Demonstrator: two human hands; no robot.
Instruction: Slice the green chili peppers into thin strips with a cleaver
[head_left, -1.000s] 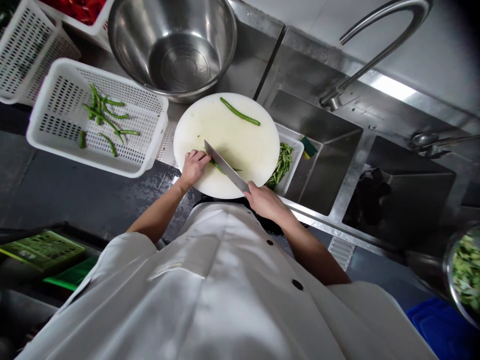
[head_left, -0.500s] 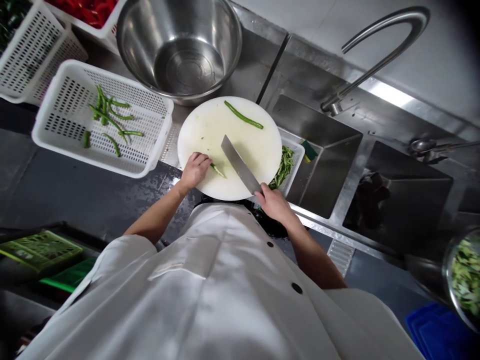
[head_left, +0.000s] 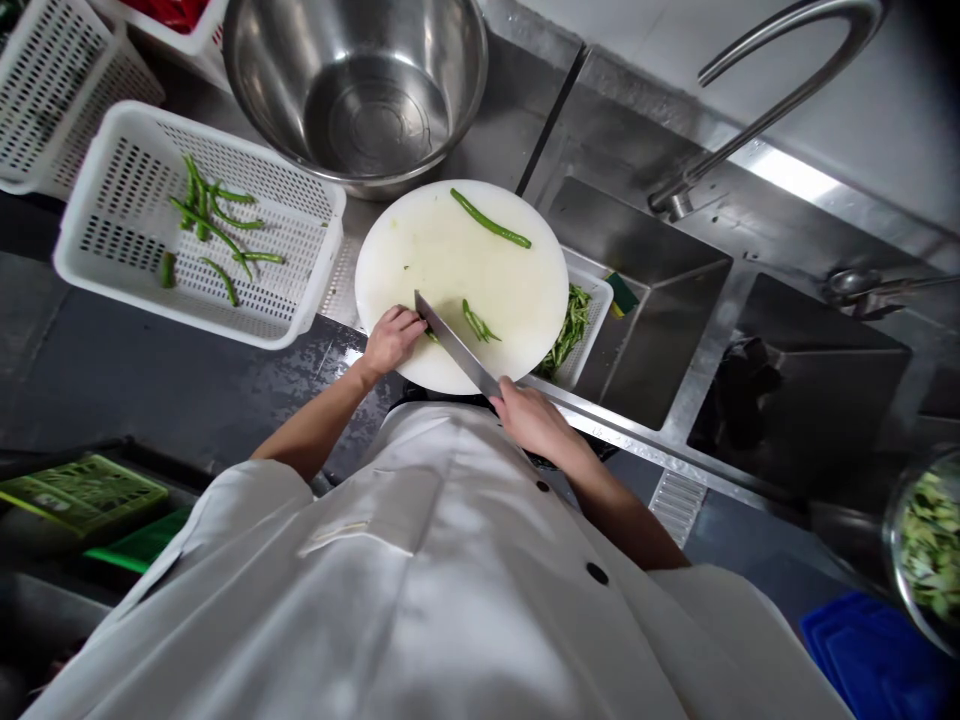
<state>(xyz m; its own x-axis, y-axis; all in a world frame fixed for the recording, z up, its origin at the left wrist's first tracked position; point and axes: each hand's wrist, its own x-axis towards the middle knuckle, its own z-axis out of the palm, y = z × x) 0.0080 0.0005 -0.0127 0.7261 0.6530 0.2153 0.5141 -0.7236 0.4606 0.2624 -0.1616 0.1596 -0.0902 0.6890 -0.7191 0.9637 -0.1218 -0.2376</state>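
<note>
My right hand (head_left: 525,412) is closed around the handle of a cleaver (head_left: 457,348). Its blade lies beside the fingertips of my left hand (head_left: 395,338), over a green chili pepper (head_left: 430,334). The left fingers are bent and press that pepper onto the round white cutting board (head_left: 405,225); most of it is hidden by hand and blade. Just right of the blade lie several cut chili slices (head_left: 477,322). A whole long green chili (head_left: 491,219) rests near the board's far edge.
A white basket (head_left: 97,270) with several green chilies stands left of the board. Behind it is a large steel bowl (head_left: 360,115). Cut chilies (head_left: 566,330) fill part of a basket under the board's right side, beside the sink (head_left: 645,340) and a curved faucet (head_left: 780,120).
The cleaver has moved left, up to my left fingers. Cut slices now lie to the right of the blade. My left hand stays on the pepper.
</note>
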